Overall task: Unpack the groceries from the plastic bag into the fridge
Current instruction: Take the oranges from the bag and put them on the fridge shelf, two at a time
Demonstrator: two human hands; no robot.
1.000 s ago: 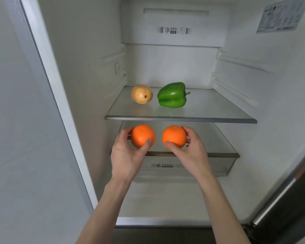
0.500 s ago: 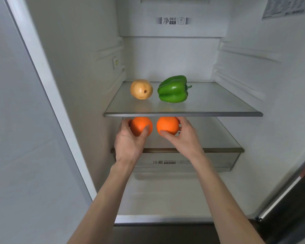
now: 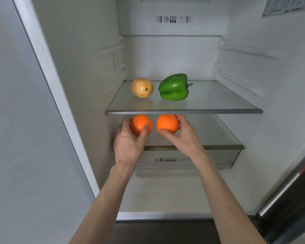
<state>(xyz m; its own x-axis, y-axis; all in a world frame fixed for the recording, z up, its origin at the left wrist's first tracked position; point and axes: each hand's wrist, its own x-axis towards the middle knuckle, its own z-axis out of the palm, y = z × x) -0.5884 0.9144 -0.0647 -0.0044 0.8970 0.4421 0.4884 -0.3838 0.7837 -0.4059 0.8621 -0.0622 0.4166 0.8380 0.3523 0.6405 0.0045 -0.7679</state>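
Note:
Inside the open fridge, my left hand grips an orange and my right hand grips a second orange. Both oranges are side by side just under the front edge of the upper glass shelf, above the lower shelf. On the upper shelf lie a yellowish potato and, to its right, a green bell pepper. The plastic bag is out of view.
A clear drawer with printed labelling sits under the lower shelf. The white fridge floor lies below it. The fridge's left wall and the frame edge stand close to my left arm. A dark door edge is at right.
Both hands have carried the oranges deeper into the fridge, from in front of the lower shelf to just below the upper shelf's edge. The camera has moved closer.

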